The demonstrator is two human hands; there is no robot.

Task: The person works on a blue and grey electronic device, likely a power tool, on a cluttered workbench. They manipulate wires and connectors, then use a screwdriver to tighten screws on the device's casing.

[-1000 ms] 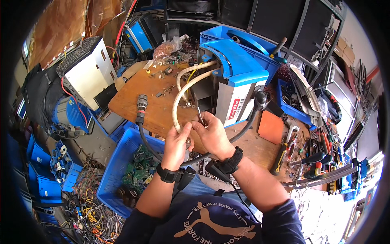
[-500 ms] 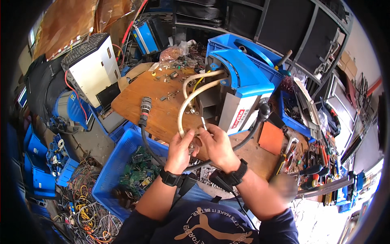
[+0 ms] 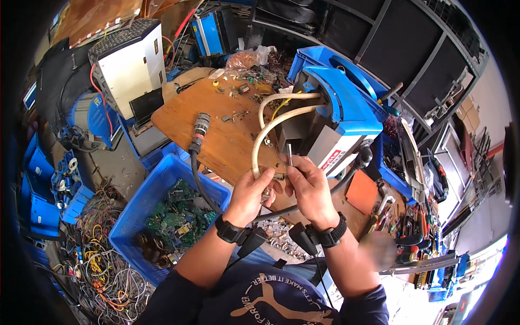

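Note:
My left hand (image 3: 247,199) is closed around the lower end of a beige hose (image 3: 258,147), with a metal fitting partly showing under its fingers. Pinched in my right hand (image 3: 315,196), just beside it, is a thin metal rod (image 3: 290,156) that points upward. Fingers hide the rod's lower end. The hose curves up to a blue-and-grey machine (image 3: 355,111) standing on the brown wooden table (image 3: 184,111). A thick black cable (image 3: 197,176) runs below both hands, and its round metal connector (image 3: 201,127) lies at the table's left edge.
A blue crate (image 3: 127,214) of green circuit boards stands to the left, near tangled wires (image 3: 103,260) on the floor. Hand tools (image 3: 414,230) crowd the right side by an orange square (image 3: 362,192). A white cabinet (image 3: 132,76) stands at far left, and another blue crate (image 3: 309,54) behind the machine.
The view has shifted, so the machine and table sit differently in the picture. My right hand is a little farther from my left, and the rod shows a darker metal shaft.

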